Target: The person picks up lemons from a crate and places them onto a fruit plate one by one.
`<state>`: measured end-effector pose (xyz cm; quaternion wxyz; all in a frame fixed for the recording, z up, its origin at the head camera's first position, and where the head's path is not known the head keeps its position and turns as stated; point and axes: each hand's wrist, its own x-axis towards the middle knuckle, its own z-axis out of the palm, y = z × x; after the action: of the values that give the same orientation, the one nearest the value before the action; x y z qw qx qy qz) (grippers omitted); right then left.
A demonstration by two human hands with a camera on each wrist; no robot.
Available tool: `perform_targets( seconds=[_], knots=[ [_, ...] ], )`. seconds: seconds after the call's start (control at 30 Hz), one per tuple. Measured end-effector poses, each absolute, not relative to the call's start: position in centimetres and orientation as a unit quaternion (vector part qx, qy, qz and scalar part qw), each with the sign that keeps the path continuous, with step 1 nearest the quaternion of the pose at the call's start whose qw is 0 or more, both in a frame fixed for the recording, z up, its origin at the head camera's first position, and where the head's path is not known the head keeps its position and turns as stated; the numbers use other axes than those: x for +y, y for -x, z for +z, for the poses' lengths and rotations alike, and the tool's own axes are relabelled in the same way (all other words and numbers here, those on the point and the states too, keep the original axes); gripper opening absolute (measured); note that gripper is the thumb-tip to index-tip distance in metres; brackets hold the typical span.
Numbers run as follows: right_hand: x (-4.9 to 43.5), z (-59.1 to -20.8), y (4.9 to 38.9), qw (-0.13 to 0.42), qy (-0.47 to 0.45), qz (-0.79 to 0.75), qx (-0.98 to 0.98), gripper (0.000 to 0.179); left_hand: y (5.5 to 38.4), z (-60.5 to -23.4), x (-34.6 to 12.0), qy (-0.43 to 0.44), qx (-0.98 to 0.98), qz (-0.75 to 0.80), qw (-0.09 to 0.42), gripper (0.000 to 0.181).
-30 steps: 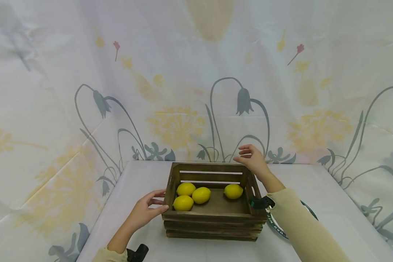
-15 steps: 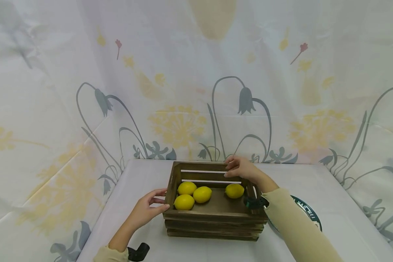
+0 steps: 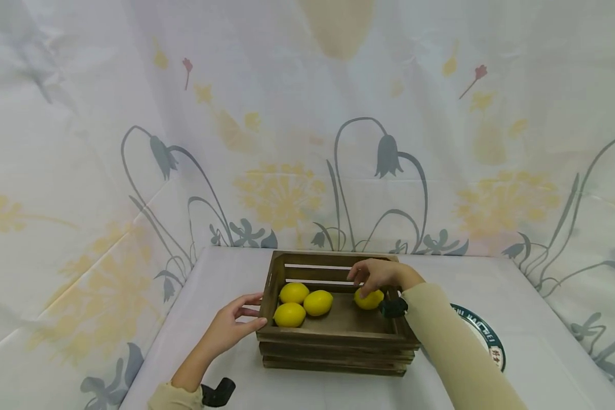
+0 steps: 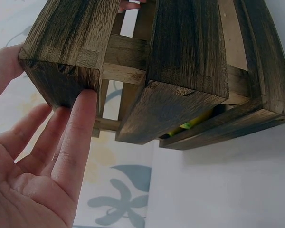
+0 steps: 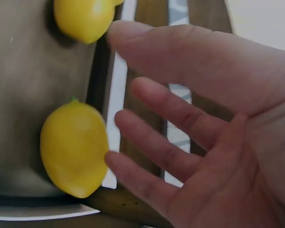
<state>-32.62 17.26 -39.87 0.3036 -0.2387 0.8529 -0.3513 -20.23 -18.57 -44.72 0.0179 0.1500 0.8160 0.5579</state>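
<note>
Overhead, the right hand point(image 3: 381, 274) partly covers a lemon point(image 3: 367, 300) inside the crate point(image 3: 338, 337); its wrist view shows the fingers point(image 5: 154, 147) parted, that lemon just beyond their tips, contact unclear. The left wrist view adds yellow between slats point(image 4: 187, 47) beside the left hand point(image 3: 229, 326), whose spread fingers touch the crate.

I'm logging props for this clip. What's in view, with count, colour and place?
crate: 1, brown, on the table
table: 1, white, lower half of head view
lemons: 4, yellow, in the crate, three left, one right
plate: 1, white, green rim, right of the crate, partly hidden
backdrop: count unclear, pale with flower prints, behind and beside the table
wrist devices: 2, black, on the wrists
sleeves: 2, beige, on the forearms
left hand: 1, bare, touching the crate's left end
right hand: 1, bare, over the right-hand lemon
</note>
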Motion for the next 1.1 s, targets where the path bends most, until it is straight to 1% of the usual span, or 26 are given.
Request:
perform_targets(
  seconds=[0.27, 0.37, 0.5, 0.7, 0.83, 0.93, 1.1],
  knots=[
    [16.8, -40.8, 33.3, 0.335, 0.208, -0.262, 0.881, 0.039, 20.3, -44.6, -18.6, -0.157, 0.811, 0.563, 0.021, 0.054],
    [16.6, -41.2, 33.5, 0.340, 0.200, -0.254, 0.883, 0.041, 20.3, -44.5, -18.6, -0.154, 0.813, 0.561, 0.023, 0.053],
    [16.2, -41.6, 33.8, 0.340, 0.215, -0.254, 0.880, 0.044, 20.2, -44.4, -18.5, -0.151, 0.820, 0.552, 0.022, 0.053],
    [15.2, -42.0, 34.1, 0.334, 0.250, -0.294, 0.860, 0.043, 19.1, -42.0, -18.0, -0.151, 0.821, 0.550, 0.029, 0.051],
    [14.7, -42.2, 34.0, 0.330, 0.251, -0.260, 0.872, 0.044, 18.7, -41.0, -17.8, -0.148, 0.824, 0.546, 0.036, 0.051],
    [14.4, -42.6, 33.9, 0.329, 0.244, -0.238, 0.881, 0.044, 18.9, -41.5, -17.9, -0.149, 0.822, 0.549, 0.033, 0.051],
    [13.8, -43.5, 33.7, 0.321, 0.241, -0.197, 0.894, 0.047, 19.9, -43.7, -18.5, -0.146, 0.819, 0.554, 0.028, 0.053]
  ],
)
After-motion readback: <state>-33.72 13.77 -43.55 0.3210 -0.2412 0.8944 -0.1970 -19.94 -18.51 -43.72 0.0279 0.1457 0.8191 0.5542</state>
